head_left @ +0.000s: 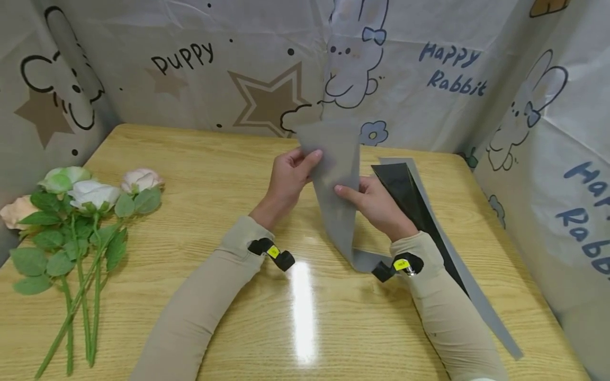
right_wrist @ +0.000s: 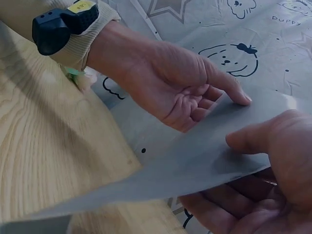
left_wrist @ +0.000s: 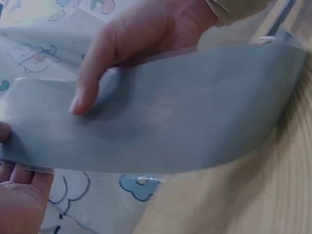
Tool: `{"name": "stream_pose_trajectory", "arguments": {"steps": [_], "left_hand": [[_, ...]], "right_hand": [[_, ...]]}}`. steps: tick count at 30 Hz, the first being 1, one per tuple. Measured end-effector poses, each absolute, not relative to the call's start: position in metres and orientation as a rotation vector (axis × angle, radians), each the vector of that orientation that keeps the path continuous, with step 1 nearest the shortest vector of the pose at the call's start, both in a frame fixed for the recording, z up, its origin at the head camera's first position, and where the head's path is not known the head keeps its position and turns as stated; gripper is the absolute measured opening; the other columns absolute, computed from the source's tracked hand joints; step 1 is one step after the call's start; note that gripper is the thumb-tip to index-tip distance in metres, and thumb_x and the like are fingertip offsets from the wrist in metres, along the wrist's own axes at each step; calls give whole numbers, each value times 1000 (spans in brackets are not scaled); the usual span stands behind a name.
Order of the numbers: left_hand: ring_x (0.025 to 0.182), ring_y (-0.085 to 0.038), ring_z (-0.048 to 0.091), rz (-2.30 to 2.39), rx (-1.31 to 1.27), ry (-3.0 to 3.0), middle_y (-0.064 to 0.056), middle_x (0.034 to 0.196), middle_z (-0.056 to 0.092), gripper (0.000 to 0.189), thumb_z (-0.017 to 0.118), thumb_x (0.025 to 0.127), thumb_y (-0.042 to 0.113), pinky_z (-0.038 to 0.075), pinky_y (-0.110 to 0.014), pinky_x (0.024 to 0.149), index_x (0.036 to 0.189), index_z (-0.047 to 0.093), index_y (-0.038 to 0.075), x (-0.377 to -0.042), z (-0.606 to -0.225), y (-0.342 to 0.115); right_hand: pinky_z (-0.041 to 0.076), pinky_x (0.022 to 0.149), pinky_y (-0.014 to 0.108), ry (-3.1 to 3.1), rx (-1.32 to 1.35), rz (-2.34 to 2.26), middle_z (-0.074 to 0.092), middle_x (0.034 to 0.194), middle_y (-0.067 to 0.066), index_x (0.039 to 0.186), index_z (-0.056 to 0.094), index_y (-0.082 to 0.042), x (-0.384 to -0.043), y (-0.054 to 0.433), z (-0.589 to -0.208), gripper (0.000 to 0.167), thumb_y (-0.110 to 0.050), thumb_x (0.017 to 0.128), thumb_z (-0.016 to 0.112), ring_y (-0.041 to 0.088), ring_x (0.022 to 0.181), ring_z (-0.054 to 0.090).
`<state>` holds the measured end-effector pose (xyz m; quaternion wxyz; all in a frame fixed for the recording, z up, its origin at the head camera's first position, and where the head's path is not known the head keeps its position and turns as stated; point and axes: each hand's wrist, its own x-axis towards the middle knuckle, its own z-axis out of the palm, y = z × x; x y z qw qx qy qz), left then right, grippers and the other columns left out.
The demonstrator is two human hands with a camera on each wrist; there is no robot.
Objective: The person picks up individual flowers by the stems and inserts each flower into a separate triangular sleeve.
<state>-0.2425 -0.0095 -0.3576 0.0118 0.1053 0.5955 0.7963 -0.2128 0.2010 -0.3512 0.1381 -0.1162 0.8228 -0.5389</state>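
Above the wood-grain table (head_left: 229, 338), right of its middle, a gray sheet (head_left: 335, 206) is held upright between two hands. Left hand (head_left: 288, 180) pinches its left edge near the top, thumb on the near face, fingers behind. Right hand (head_left: 381, 206) pinches the right edge lower down, same way, thumb in front. Both grips narrow, only the sheet between thumb and fingers; left wrist and right wrist views agree. Sheet's lower part curves down to the tabletop and bends off to the right, running behind the right wrist's black device (head_left: 383, 271). Matching black device (head_left: 286, 260) on the left wrist; both carry yellow labels. Beige sleeves (head_left: 190, 307) on both arms.

Just right of the right hand, a black sheet (head_left: 412, 193) lies over another gray piece (head_left: 495, 330), long and slanting toward the near right; right forearm partly covers the black one.

Far left of table, well apart from the hands: artificial-looking roses, one white (head_left: 95, 194), one greenish white (head_left: 64, 179), one pale pink (head_left: 141, 179), one peach (head_left: 18, 212), green stems crossing below. Printed cloth backdrop (head_left: 190, 100) behind, with stars, rabbits, "PUPPY" and "Happy Rabbit" lettering.
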Motion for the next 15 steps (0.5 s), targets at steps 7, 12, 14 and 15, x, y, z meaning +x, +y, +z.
{"name": "stream_pose_trajectory", "arguments": {"steps": [7, 12, 14, 15], "left_hand": [[99, -12, 72, 2439, 439, 2084, -2, 97, 74, 35, 68, 101, 21, 64, -35, 91, 126, 69, -3, -230, -326, -22], [93, -9, 73, 2659, 452, 1960, 4, 95, 76, 31, 68, 100, 15, 63, -26, 82, 126, 68, -2, -222, -300, -36], [88, -9, 72, 2772, 450, 1850, 4, 93, 75, 24, 67, 101, 13, 60, -21, 75, 121, 70, 0, -220, -294, -41], [86, -9, 71, 2826, 451, 1796, 4, 92, 75, 19, 66, 101, 12, 58, -21, 72, 117, 70, 2, -219, -291, -43]], "right_hand": [[54, 110, 51, 2455, -408, -1543, 68, 138, 10, 144, 60, -15, -204, 207, -333, 46, -35, 103, 65, 25, 124, 68], [57, 103, 47, 2515, -470, -1382, 72, 130, 6, 138, 65, -18, -195, 202, -324, 45, -35, 97, 73, 22, 114, 71], [58, 101, 47, 2512, -520, -1300, 74, 127, 7, 134, 68, -16, -192, 198, -324, 42, -32, 96, 75, 22, 112, 72], [59, 100, 47, 2507, -555, -1268, 74, 126, 8, 132, 69, -14, -191, 197, -325, 40, -30, 96, 76, 23, 111, 72]]}}
